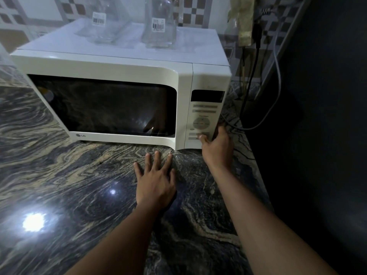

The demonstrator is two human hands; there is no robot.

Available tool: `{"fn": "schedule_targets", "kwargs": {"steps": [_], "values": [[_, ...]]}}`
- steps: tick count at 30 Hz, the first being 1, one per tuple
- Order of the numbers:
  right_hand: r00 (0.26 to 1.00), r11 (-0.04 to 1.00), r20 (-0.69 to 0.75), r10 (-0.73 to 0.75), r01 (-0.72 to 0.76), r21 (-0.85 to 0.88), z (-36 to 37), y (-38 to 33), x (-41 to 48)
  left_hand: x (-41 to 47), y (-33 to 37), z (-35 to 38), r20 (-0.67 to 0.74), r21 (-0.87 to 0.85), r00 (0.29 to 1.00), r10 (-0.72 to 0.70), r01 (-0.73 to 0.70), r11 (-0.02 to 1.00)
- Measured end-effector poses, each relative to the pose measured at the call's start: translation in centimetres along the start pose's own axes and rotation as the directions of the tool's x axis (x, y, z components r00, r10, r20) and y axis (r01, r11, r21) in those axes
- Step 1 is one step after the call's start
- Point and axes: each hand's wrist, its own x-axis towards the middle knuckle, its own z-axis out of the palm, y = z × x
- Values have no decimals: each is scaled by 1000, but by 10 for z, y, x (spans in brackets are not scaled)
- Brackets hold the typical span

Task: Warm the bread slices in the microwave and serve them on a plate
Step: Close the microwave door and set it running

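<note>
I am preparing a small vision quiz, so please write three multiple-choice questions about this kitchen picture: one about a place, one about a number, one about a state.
1. Where does the left hand lie?
A) on a bottle
B) flat on the counter
C) on the dark window
2. How many glass bottles stand on the microwave?
A) two
B) one
C) four
3. The microwave door is:
A) wide open
B) removed
C) shut

Key: 1 B, its fingers spread on the stone; 2 A, both carry barcode labels; 3 C, it sits flush with the front.
</note>
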Motion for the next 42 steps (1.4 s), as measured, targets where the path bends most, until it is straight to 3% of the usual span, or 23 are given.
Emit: {"fn": "schedule_targets", "kwargs": {"steps": [5, 9, 14, 42], "values": [[989, 979, 125, 84, -59, -196, -3, 2, -28, -3, 0, 0, -30, -43, 999, -28, 27, 999], [932, 841, 362, 3, 193, -506, -1, 26, -70, -11, -2, -1, -10, -23, 1000, -16, 16, 1000], [856, 726, 517, 15, 346, -594, -2, 48, -87, -20, -8, -1, 46, 20, 999, -4, 3, 1000], [870, 695, 491, -40, 377, -612, 1, 62, -97, -21, -9, 5, 35, 60, 999, -9, 7, 998]]}}
